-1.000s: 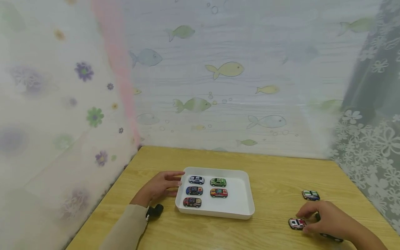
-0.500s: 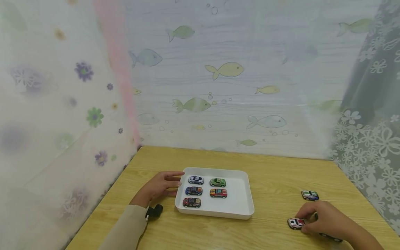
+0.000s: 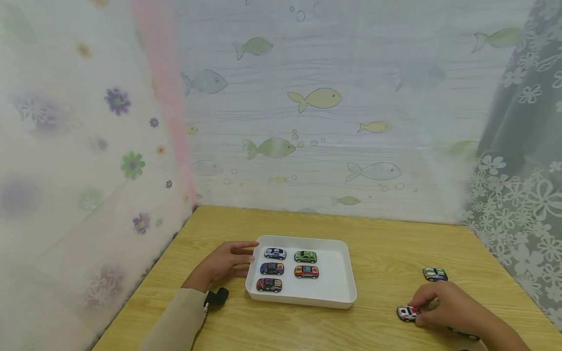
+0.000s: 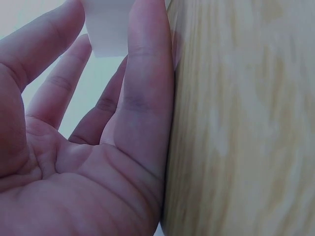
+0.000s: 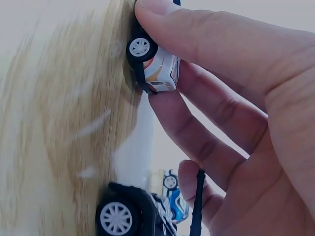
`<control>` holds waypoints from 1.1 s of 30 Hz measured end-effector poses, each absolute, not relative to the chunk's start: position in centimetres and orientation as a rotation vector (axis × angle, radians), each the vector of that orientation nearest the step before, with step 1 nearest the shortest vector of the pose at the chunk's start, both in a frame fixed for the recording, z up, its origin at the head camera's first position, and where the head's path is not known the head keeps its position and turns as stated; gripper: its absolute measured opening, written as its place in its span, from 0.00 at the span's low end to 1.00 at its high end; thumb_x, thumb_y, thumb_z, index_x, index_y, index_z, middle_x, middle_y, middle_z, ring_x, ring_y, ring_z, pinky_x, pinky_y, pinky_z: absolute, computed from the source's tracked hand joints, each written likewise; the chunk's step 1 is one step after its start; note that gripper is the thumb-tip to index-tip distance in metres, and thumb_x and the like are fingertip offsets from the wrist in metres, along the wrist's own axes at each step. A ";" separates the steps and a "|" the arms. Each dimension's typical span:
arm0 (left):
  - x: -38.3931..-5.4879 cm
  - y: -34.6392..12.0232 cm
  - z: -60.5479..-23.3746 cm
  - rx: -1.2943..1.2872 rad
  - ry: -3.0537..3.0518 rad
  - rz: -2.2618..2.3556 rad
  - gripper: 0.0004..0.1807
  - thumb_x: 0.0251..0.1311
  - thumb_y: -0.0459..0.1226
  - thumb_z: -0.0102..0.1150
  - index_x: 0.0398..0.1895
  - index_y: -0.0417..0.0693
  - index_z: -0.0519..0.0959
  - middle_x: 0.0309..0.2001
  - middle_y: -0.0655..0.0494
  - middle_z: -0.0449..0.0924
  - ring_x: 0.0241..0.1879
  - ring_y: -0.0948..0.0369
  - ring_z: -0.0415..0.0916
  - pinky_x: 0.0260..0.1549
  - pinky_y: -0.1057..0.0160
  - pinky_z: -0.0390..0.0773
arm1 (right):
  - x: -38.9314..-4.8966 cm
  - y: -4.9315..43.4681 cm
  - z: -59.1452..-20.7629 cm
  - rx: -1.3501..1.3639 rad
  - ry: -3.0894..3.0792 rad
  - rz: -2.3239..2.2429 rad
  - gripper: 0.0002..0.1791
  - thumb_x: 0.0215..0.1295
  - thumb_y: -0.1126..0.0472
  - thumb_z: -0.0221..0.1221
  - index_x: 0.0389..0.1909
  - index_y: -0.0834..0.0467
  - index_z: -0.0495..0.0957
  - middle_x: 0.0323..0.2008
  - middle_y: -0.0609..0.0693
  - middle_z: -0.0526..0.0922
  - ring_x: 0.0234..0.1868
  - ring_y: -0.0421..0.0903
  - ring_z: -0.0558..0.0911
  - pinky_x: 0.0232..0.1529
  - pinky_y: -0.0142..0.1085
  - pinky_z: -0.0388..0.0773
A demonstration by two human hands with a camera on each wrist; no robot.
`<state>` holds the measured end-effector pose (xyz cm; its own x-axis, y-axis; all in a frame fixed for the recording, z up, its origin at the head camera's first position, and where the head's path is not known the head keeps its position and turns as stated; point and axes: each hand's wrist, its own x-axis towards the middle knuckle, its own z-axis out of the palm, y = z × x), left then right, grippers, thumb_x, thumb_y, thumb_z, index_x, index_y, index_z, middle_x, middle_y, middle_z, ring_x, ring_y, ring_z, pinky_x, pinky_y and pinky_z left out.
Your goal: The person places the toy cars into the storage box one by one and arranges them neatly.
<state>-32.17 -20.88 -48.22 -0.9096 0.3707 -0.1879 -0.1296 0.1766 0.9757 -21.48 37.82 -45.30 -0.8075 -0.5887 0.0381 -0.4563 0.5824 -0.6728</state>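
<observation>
In the head view, my right hand pinches a white and red toy car between thumb and fingers, at the table's right side. The right wrist view shows this toy car's white end and a wheel close to the wood. My left hand rests side-on on the table, fingers extended at the left wall of a white tray. Inside the tray stand several toy cars: a white and blue car, a blue one and a dark red one on the left, then a green one and a red-yellow one.
A white and green toy car stands beyond my right hand. Another dark car is partly hidden under that hand; a black car shows in the right wrist view. Patterned curtains border the wooden table.
My right hand and the white and red toy car have moved slightly left, towards the tray. The left hand and the cars in the tray keep their places.
</observation>
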 end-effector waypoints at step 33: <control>-32.3 -21.0 -48.4 0.218 2.085 1.782 0.31 0.65 0.40 0.70 0.72 0.54 0.75 0.71 0.39 0.72 0.59 0.50 0.82 0.49 0.51 0.88 | -22.4 29.2 -45.3 -0.871 2.653 -0.958 0.12 0.54 0.47 0.77 0.39 0.41 0.90 0.38 0.32 0.87 0.41 0.32 0.83 0.41 0.32 0.83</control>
<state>-32.31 -20.96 -48.40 -0.9128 0.3621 -0.1891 -0.1304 0.1805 0.9749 -22.36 29.24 -45.28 -0.8094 -0.5869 0.0203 -0.4645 0.6187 -0.6336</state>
